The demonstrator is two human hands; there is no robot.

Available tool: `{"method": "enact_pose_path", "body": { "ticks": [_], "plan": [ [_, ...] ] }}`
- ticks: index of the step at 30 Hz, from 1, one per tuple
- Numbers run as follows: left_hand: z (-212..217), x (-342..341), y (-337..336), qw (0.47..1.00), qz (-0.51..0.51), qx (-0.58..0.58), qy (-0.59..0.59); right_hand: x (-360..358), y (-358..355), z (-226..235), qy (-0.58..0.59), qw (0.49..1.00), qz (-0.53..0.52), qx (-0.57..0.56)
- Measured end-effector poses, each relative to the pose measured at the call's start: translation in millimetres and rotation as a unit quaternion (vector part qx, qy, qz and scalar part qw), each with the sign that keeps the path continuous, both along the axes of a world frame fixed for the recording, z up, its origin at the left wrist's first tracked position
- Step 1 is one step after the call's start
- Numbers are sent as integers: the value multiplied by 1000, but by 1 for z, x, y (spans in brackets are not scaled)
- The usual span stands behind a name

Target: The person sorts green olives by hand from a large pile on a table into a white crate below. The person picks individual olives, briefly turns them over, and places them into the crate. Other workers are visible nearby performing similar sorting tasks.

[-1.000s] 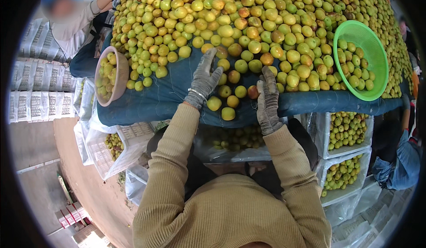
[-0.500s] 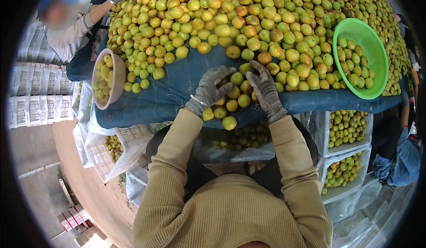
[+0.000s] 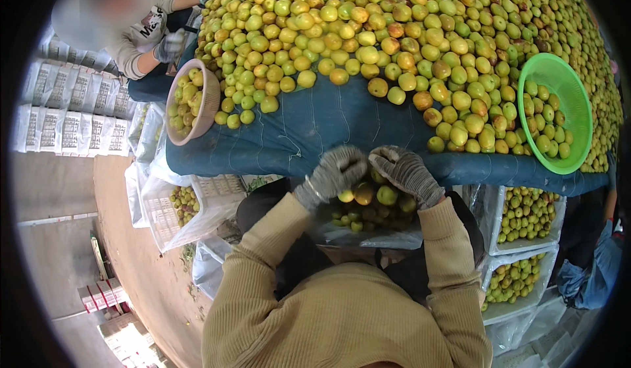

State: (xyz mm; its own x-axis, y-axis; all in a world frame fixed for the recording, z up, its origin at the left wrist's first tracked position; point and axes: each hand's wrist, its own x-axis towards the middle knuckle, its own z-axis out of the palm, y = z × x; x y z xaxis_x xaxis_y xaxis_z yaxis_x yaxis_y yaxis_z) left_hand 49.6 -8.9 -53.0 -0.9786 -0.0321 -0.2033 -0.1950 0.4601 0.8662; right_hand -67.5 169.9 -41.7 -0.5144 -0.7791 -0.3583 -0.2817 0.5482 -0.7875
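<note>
My left hand (image 3: 338, 174), in a grey knit glove, is over the front edge of the blue cloth (image 3: 328, 118) with its fingers curled in. Close beside it on the right is my right hand (image 3: 409, 174), gloved the same way, fingers bent and pressed together. What either palm may hold is hidden. Just below and between the hands, several yellow-green jujubes (image 3: 386, 196) are off the cloth's edge, above a plastic-lined crate (image 3: 368, 238) of jujubes between my knees. A large heap of jujubes (image 3: 368, 36) covers the cloth beyond my hands.
A green basket (image 3: 559, 164) of jujubes leans at the right, a pinkish basket (image 3: 209, 105) at the left. Lined crates (image 3: 519, 249) of jujubes stand below right, another white crate (image 3: 197, 220) below left. At the far left sits a co-worker with gloved hands (image 3: 171, 46).
Both hands have drawn toward me over the cloth's edge, closing in. The jujubes that lay between them have left the cloth and are below the edge. My view has shifted somewhat.
</note>
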Motion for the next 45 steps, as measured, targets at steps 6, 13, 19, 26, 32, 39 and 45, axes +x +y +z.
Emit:
{"method": "enact_pose_path", "body": {
  "ticks": [6, 13, 19, 26, 32, 39, 45],
  "plan": [
    [-5, -105, -54, 874, 176, -367, 265, 12, -2, 6, -161, 979, -95, -86],
    [10, -99, -21, 990, 121, -25, -63, 9, -7, -8, -432, 782, -360, -270],
    [20, -98, -74, 876, 249, -365, 196, 13, -9, -9, -560, 669, -397, -285],
    [-9, -85, -97, 928, 196, 309, 66, 16, -13, -7, -548, 610, -416, -394],
    [17, -78, -28, 729, 101, 672, 79, 15, -13, 0, -529, 568, -419, -471],
    [2, -93, -4, 975, 83, 175, 104, 14, -6, 5, -552, 503, -473, -468],
    [1, -145, 3, 955, 91, -271, 83, 9, 0, 9, -550, 502, -503, -438]
  ]
}}
